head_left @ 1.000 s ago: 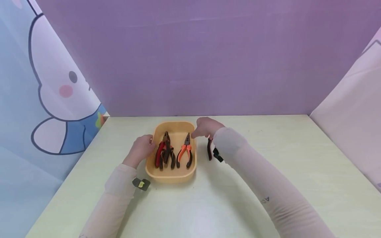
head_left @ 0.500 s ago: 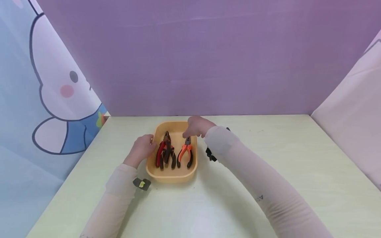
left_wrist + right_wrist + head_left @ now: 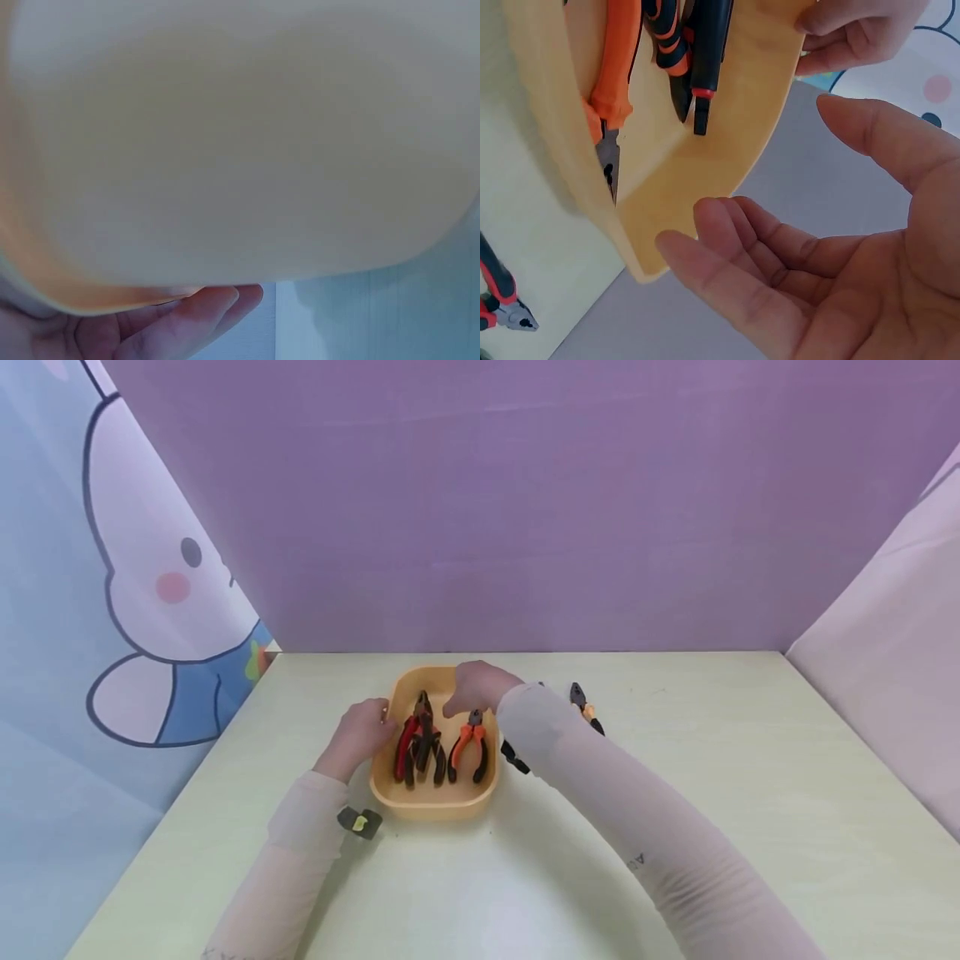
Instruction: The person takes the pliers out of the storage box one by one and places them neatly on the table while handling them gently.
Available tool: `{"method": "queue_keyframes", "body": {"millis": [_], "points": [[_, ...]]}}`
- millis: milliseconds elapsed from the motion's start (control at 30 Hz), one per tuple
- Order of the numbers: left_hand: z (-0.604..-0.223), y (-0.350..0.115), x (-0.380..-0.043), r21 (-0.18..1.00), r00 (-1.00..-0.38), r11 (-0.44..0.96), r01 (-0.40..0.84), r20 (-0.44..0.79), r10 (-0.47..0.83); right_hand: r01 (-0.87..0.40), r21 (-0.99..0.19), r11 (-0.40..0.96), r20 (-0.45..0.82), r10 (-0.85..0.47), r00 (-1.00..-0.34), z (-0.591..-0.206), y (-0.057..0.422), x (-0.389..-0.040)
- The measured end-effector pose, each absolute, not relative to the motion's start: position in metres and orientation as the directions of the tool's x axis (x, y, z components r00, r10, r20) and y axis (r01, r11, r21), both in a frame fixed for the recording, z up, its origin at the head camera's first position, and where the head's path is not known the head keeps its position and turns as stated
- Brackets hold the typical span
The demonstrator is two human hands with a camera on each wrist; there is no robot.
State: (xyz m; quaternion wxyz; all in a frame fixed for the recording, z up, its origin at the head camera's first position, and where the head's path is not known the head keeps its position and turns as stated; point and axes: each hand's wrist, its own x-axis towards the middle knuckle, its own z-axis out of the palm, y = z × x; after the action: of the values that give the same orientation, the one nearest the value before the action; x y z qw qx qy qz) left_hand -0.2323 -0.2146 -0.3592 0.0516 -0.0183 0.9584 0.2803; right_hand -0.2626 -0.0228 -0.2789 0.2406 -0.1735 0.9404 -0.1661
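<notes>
A yellow plastic bin (image 3: 435,811) stands on the table, holding several pliers. Inside it, orange-and-black long-nose pliers (image 3: 468,745) lie at the right, while red-handled pliers (image 3: 406,747) and dark-handled pliers (image 3: 425,743) overlap at the left. My left hand (image 3: 362,732) grips the bin's left rim; in the left wrist view its fingers (image 3: 180,326) lie against the rim's outside. My right hand (image 3: 482,687) is over the bin's far right corner. Seen in the right wrist view, that hand (image 3: 802,255) has thumb and fingers apart, with nothing between them.
On the table (image 3: 675,777) right of the bin lie pliers with orange-and-black handles (image 3: 587,708), partly covered by my right sleeve. Red-and-black pliers (image 3: 502,296) also lie on the table in the right wrist view. A purple backdrop (image 3: 480,510) rises behind the table.
My right hand has moved left, from beside the bin's right rim to over its far right corner. More of the orange-and-black pliers on the table now shows. My left hand stays on the rim.
</notes>
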Motion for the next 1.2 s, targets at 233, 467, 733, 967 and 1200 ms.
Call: {"method": "queue_keyframes", "body": {"millis": [233, 467, 733, 967, 1200], "points": [[-0.359, -0.215, -0.234, 0.522, -0.996, 0.852, -0.049, -0.09, -0.003, -0.251, -0.392, 0.885, -0.394, -0.408, -0.823, -0.284, -0.031, -0.262], [-0.359, -0.214, -0.235, 0.533, -0.995, 0.845, -0.054, -0.095, -0.004, -0.278, -0.378, 0.883, -0.376, -0.421, -0.826, -0.288, -0.044, -0.26], [-0.36, -0.212, -0.236, 0.536, -0.995, 0.842, -0.062, -0.097, -0.011, -0.293, -0.395, 0.871, -0.384, -0.446, -0.808, -0.296, -0.055, -0.263], [-0.36, -0.21, -0.234, 0.519, -0.999, 0.854, -0.012, -0.05, 0.017, -0.331, -0.349, 0.877, -0.359, -0.451, -0.817, -0.305, -0.064, -0.258], [-0.36, -0.209, -0.235, 0.526, -0.998, 0.85, -0.035, -0.066, 0.0, -0.338, -0.325, 0.883, -0.337, -0.442, -0.831, -0.314, -0.077, -0.253]]}}
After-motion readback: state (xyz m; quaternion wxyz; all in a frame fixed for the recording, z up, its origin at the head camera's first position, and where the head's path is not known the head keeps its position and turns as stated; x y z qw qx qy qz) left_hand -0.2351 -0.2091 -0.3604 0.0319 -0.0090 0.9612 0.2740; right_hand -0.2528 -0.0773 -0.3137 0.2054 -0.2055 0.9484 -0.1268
